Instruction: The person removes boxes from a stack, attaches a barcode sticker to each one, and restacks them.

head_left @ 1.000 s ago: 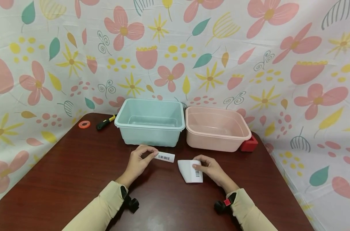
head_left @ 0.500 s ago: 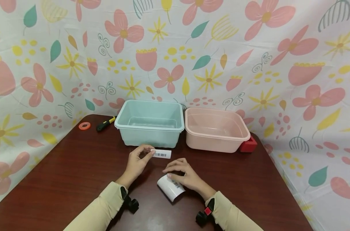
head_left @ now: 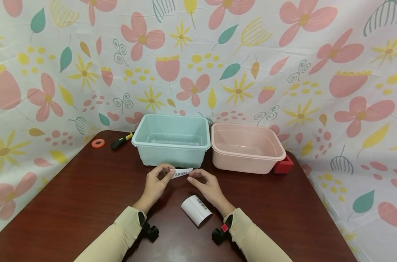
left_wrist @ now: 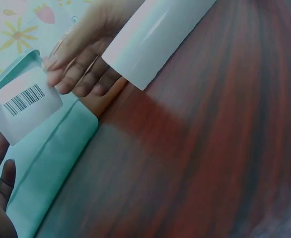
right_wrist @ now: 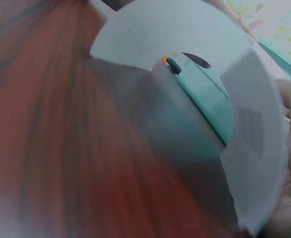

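Note:
A small white barcode label (head_left: 182, 172) bends slightly between my two hands, just in front of the blue basin. My left hand (head_left: 155, 185) pinches its left end between thumb and fingers. At the other end, the thumb and fingertips of my right hand (head_left: 209, 187) pinch the label's edge; the left wrist view shows this barcode label (left_wrist: 26, 101) with its printed side facing the camera. Below my right hand, a curled white label sheet (head_left: 196, 210) arches over the table, a barcode on its upper side. Close up in the right wrist view, this curled sheet (right_wrist: 150, 29) hides most of the right hand.
Behind the hands stand a light blue basin (head_left: 170, 154) and a pink basin (head_left: 244, 162), side by side. A red box (head_left: 283, 165) sits at the pink basin's right. At the back left lie an orange ring (head_left: 98, 143) and a black and yellow cutter (head_left: 121, 141).
My right hand has let go of the curled label sheet, which came leftward and toward me. That hand then moved up to the small label's right end. The left hand has hardly moved.

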Tool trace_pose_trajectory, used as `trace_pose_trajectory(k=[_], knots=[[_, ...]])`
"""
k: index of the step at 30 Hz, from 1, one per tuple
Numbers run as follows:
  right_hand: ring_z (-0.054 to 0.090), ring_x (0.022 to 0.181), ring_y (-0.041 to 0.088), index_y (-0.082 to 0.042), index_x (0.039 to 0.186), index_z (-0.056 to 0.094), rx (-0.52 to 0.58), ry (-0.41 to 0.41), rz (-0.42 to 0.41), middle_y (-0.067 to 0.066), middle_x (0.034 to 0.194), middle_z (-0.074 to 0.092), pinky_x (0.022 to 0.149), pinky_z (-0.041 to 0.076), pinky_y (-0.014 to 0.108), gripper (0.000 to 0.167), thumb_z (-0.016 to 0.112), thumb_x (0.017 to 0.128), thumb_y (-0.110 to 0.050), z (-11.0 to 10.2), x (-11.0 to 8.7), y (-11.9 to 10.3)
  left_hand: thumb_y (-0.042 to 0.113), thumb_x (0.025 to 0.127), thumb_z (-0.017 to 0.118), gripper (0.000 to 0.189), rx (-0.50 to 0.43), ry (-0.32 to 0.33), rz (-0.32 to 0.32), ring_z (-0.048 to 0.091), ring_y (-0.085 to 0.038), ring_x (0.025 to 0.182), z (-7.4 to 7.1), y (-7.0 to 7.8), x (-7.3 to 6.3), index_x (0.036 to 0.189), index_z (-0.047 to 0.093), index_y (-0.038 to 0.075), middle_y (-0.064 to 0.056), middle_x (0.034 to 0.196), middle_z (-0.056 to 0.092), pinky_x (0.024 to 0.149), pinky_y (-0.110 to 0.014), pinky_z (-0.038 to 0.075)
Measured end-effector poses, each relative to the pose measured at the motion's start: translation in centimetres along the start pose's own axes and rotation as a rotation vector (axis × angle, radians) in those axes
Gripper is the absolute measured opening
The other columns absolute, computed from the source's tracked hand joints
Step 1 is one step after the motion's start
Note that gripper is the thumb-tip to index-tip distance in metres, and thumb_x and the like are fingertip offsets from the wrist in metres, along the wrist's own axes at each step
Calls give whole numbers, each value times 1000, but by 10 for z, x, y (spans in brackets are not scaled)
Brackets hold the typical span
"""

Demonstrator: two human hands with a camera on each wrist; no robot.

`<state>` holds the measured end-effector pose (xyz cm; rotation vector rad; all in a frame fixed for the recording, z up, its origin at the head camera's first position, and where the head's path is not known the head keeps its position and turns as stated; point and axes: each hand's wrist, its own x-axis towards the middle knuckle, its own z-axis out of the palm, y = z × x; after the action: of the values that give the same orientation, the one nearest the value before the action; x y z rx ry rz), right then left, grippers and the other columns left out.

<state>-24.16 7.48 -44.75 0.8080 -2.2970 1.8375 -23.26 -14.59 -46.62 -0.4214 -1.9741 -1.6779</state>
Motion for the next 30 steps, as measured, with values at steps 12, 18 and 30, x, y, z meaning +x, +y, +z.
trace_pose_trajectory(k=[12, 18, 30], knots=[[63, 86, 20, 5, 103, 68, 102, 170, -24, 17, 94, 69, 75, 53, 29, 17, 74, 91, -5, 17, 11, 2, 10, 93, 74, 5, 6, 17, 10, 61, -17, 77, -3, 0, 0, 97, 73, 11, -6, 89, 69, 70, -27, 50], [62, 76, 13, 3, 94, 72, 32, 259, -112, 14, 86, 70, 68, 51, 26, 9, 75, 90, -4, 29, 17, 0, 9, 90, 77, 9, 104, 133, 43, 61, -19, 76, -5, -6, 4, 99, 77, 10, -6, 93, 72, 66, -27, 48], [62, 70, 17, -8, 92, 77, -167, 508, -331, 3, 84, 71, 62, 50, 28, 5, 79, 88, -10, 56, 51, 39, 26, 89, 79, 21, 150, 375, 21, 60, -16, 92, -1, -17, 19, 104, 77, 12, -1, 93, 70, 79, -38, 48]])
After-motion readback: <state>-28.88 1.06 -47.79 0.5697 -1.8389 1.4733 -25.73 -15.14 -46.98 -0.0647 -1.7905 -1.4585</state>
